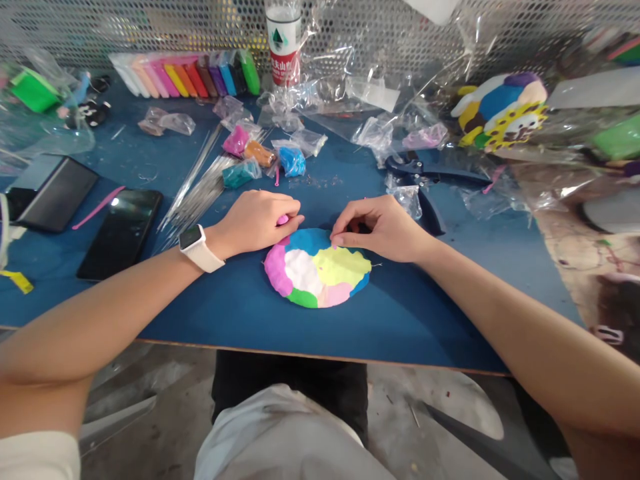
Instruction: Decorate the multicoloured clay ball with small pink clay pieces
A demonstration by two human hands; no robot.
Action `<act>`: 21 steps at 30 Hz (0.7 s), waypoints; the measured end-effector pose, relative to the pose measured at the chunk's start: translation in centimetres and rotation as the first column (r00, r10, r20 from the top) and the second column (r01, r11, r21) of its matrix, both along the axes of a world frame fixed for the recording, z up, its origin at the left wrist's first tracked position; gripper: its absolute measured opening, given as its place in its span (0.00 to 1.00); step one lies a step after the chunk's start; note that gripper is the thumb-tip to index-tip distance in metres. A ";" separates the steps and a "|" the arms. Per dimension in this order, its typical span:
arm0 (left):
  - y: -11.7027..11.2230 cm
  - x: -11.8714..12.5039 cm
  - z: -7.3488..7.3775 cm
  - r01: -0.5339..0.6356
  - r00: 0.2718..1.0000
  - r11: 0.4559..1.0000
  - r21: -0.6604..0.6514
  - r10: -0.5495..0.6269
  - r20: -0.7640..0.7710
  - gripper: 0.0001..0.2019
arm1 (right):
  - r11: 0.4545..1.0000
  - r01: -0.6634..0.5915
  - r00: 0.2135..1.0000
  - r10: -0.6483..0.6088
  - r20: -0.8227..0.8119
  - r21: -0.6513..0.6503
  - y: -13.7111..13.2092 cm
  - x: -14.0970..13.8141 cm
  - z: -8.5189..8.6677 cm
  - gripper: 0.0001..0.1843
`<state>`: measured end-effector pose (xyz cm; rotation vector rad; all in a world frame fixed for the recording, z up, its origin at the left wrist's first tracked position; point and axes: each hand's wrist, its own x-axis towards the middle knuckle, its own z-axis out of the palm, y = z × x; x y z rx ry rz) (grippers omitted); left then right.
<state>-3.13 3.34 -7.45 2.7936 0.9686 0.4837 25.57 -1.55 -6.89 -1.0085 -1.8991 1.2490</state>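
A flat oval of patchwork modelling clay [303,298] lies on the blue table in front of me, with white, yellow, pink, green and blue patches. Thin wire ends stick out at its sides. My left hand [260,223] is closed over the oval's upper left edge, and a lump of pink clay [283,219] shows between its fingers. At the upper edge, my right hand [377,230] makes a pinch with thumb and forefinger touching the oval. A tiny pinkish spot shows at those fingertips; I cannot make out whether it is clay or a nail.
Wires [200,193] and a phone [120,233] lie to the left. Wrapped clay lumps [293,161] and dark pliers [435,175] sit beyond my hands. Along the back stand coloured clay packs [185,77], a bottle [284,47] and a colourful clay animal [505,110].
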 end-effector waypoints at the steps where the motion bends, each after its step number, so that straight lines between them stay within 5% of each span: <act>1: 0.0 0.0 0.0 -0.001 1.000 1.000 -0.003 0.001 0.000 0.18 | 1.000 -0.004 1.000 0.004 0.006 0.002 0.0 0.0 0.0 0.20; 15: -0.1 -0.1 -0.1 0.008 1.000 1.000 0.018 -0.008 -0.009 0.18 | 0.997 -0.070 0.997 0.069 -0.027 -0.033 0.3 0.9 -0.2 0.12; 21: 0.0 -0.1 -0.1 0.018 1.000 1.000 0.022 -0.018 -0.010 0.18 | 0.946 -0.135 0.990 0.116 0.081 0.296 0.5 1.5 0.3 0.05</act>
